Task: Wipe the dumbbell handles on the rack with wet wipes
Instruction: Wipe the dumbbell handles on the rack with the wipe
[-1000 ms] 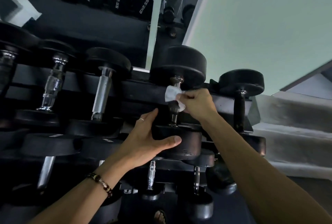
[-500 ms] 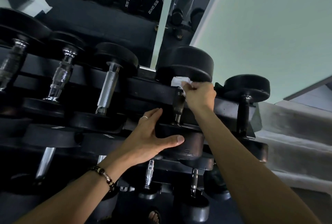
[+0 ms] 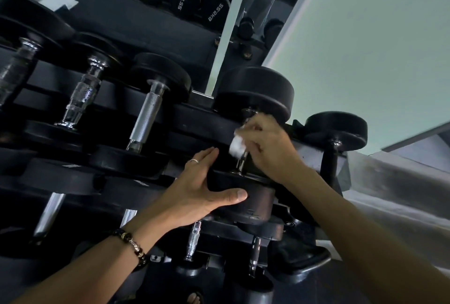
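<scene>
The dumbbell handle [image 3: 242, 161] we were wiping sat in the middle tier of the rack [image 3: 194, 118], second from the right end, its long axis running up and away from us between the near head [image 3: 250, 202] and the far head [image 3: 255, 91]. Only a short chrome stretch showed below the wet wipe [image 3: 236, 147]; the rest was hidden behind our fingers. Our right hand [image 3: 269, 147] was curled round the handle with the bunched wipe pinched against it, high on the shaft near the far head. So the unwiped length, as we judged it, lay below the grip, toward us, and the stroke had to follow the shaft downward. Our left hand [image 3: 202, 190] lay with straight fingers against the near head, thumb across its face, steadying it. The right hand was the nearer to the handle.
</scene>
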The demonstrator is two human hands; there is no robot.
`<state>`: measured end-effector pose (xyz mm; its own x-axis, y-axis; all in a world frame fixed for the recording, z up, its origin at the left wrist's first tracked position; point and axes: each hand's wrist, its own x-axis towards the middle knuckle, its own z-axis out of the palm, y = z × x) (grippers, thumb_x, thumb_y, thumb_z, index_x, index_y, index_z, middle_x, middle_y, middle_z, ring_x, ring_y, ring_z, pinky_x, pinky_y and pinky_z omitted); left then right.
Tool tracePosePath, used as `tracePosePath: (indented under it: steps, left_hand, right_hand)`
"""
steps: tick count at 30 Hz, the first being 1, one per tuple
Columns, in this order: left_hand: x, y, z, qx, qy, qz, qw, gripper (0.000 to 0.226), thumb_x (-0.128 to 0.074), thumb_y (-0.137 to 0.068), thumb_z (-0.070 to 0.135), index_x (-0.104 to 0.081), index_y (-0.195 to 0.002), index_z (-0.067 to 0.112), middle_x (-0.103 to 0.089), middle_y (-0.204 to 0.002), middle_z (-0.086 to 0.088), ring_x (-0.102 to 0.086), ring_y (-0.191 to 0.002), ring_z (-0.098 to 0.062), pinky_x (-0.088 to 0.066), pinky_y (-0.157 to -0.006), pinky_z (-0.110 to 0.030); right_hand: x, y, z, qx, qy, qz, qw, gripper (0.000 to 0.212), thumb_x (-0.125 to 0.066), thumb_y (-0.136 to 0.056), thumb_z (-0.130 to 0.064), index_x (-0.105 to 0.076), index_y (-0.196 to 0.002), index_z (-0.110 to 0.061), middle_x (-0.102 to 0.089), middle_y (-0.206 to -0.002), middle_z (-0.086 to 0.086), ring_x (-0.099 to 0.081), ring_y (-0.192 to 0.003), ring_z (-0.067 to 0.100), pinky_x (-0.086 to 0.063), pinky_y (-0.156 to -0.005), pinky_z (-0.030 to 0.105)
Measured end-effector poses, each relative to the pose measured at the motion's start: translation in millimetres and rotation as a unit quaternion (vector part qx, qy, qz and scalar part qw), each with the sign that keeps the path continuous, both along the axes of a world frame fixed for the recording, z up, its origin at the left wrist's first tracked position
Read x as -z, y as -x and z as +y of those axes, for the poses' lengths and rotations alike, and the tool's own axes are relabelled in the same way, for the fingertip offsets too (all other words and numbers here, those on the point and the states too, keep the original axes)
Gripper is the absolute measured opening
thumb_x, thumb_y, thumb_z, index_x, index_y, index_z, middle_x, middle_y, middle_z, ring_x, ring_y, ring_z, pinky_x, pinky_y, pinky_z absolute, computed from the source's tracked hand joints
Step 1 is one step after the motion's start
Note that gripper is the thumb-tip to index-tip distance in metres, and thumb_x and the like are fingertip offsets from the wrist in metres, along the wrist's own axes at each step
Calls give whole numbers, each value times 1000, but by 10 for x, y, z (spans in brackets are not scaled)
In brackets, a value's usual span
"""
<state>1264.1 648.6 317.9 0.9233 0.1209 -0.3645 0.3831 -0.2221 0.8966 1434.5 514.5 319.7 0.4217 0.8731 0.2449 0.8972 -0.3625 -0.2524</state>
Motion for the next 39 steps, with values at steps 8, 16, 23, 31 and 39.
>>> tracePosePath:
  steps: [8,16,23,31,39]
  left_hand:
    - [45,-9,-44,-29,-11,-17,999,117,-69,-56,69,-18,-154,31,-16,-145,31,-12,-141,6,-15,-111,-18]
    - [-18,-7,-90,-61,-36,5,997,117,-70,-55,67,-19,-154,31,-17,-156,23,-9,-146,3,-13,-121,-28]
    - [-64,2,-145,-83,-49,9,995,101,-75,-65,55,-26,-151,34,-27,-141,32,-23,-123,22,-16,-98,-1]
    - [-46,6,-170,-97,-67,12,993,106,-73,-63,57,-24,-153,31,-23,-155,18,-12,-138,9,-10,-109,-14]
    - [-67,31,-206,-100,-70,13,992,109,-68,-59,63,-23,-153,33,-27,-150,20,-13,-142,6,-12,-109,-16]
  right_hand:
    - [128,-137,-121,-3,-66,-67,996,26,-60,-88,0,-75,-109,-6,-71,-112,7,-66,-92,31,-57,-77,41]
    - [159,-247,-167,-54,-57,-19,997,28,-58,-93,-15,-71,-116,-7,-60,-115,11,-61,-95,26,-57,-75,43]
    - [152,-399,-290,-219,-22,-174,960,29,-61,-90,-9,-71,-118,-9,-67,-122,7,-64,-107,31,-53,-78,42]
    - [220,-467,-322,-307,8,-266,914,32,-48,-99,-13,-67,-125,-14,-64,-133,0,-61,-122,22,-44,-98,36]
    - [290,-474,-349,-341,41,-224,912,35,-49,-100,-14,-64,-130,-9,-56,-143,5,-50,-135,22,-37,-112,37]
